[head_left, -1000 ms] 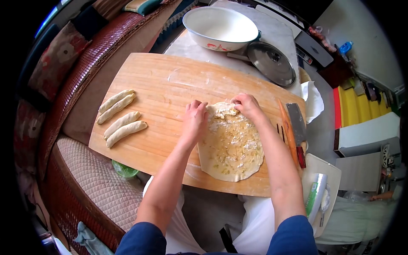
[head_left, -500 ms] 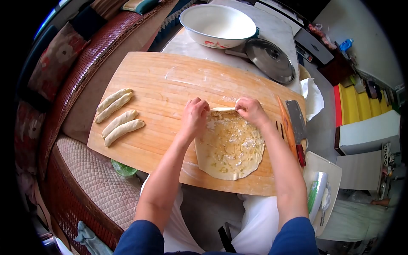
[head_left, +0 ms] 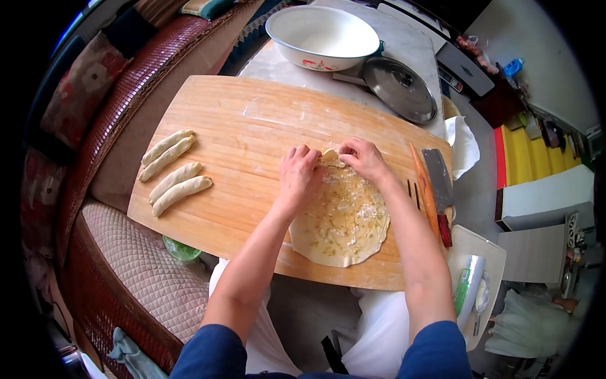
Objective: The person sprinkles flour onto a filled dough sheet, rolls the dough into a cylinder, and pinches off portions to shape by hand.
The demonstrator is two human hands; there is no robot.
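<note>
A flat dough sheet (head_left: 341, 221), flecked with green bits and white flour, lies on the wooden board (head_left: 252, 120). At its far edge my left hand (head_left: 299, 172) pinches the left side of the dough. My right hand (head_left: 363, 158) grips the same edge a little to the right, fingers closed. Between the hands a short folded or bunched piece of the edge shows. Several rolled dough strips (head_left: 182, 194) rest in two pairs on the left of the board.
Beyond the board stand a white enamel bowl (head_left: 322, 38) and a pan lid (head_left: 399, 90). At the board's right lie a rolling pin (head_left: 424, 186), dark sticks and a cleaver (head_left: 437, 174). A tray (head_left: 489, 252) holds a wrap roll. Another person's hand shows at far right.
My hands have drawn closer together along the dough's far edge, which now bunches up between them. The view has shifted slightly.
</note>
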